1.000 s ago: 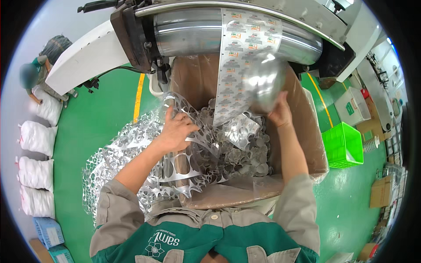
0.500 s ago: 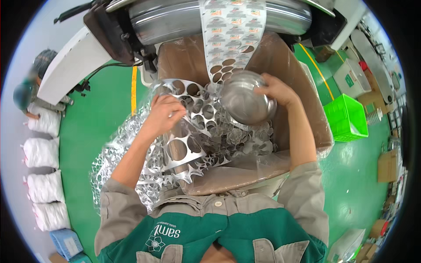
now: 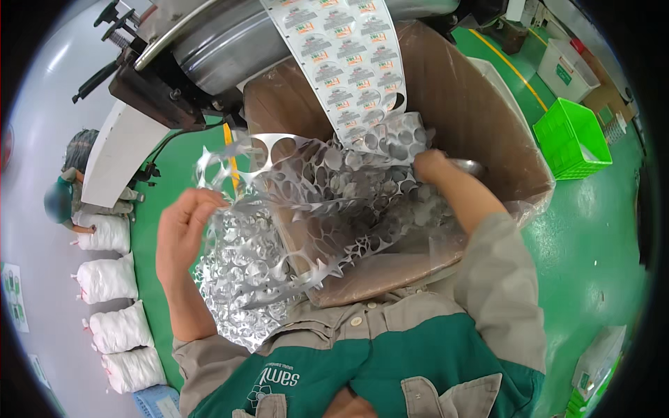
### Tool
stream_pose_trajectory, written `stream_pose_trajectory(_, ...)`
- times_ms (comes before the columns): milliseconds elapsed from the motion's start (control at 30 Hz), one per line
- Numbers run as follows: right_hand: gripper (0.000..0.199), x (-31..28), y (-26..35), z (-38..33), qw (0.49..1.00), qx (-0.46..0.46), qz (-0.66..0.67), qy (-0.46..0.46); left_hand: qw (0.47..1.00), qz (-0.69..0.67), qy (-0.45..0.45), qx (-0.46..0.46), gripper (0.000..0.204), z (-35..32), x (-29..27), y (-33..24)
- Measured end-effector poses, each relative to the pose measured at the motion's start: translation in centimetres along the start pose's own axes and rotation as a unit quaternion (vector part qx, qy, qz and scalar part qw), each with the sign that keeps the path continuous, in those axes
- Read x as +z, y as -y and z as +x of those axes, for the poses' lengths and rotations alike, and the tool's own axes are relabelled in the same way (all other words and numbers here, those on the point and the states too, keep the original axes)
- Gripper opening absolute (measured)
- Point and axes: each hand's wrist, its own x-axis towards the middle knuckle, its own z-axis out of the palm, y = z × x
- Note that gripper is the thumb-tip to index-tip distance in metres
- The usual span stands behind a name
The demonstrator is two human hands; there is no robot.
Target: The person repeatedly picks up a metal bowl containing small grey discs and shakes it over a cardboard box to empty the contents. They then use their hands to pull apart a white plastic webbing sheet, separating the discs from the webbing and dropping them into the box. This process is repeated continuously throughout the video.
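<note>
My left hand (image 3: 182,230), fingers pinched, is out at the left beside the bin, on the edge of a silvery foil scrap sheet (image 3: 275,148) full of round holes. The sheet stretches rightward across the bin's left side. My right hand (image 3: 432,167) is low inside the brown, plastic-lined bin (image 3: 481,104), closed on a metal bowl (image 3: 472,167); most of the bowl is hidden behind the hand and wrist. Loose round foil discs (image 3: 390,188) lie around it in the bin. From the roller above, a printed foil web (image 3: 348,63) hangs down into the bin.
A heap of punched foil scrap (image 3: 244,279) spills beside the bin's left side. A steel roller (image 3: 233,49) crosses the top. A green crate (image 3: 573,143) stands at right. At far left, another person (image 3: 83,188) bends over white sacks (image 3: 108,279).
My left hand has moved left and drawn the punched foil sheet out with it. My right hand has lowered the bowl, tilting it. More of the printed foil web hangs unpunched.
</note>
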Motion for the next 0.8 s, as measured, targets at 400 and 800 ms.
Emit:
stream_pose_trajectory(400, 0.052, -13.1, -0.5, -8.5, 0.287, -0.444, 0.848, 0.027, 0.973, -0.148, -0.093, 0.152, 0.014, -0.7, 1.8, -6.3)
stream_pose_trajectory(800, 0.053, -1.3, 1.7, -1.5, 0.997, -0.029, -0.055, 0.038, 0.817, 0.188, -0.536, -0.095, 0.028, -11.5, -15.7, 4.1)
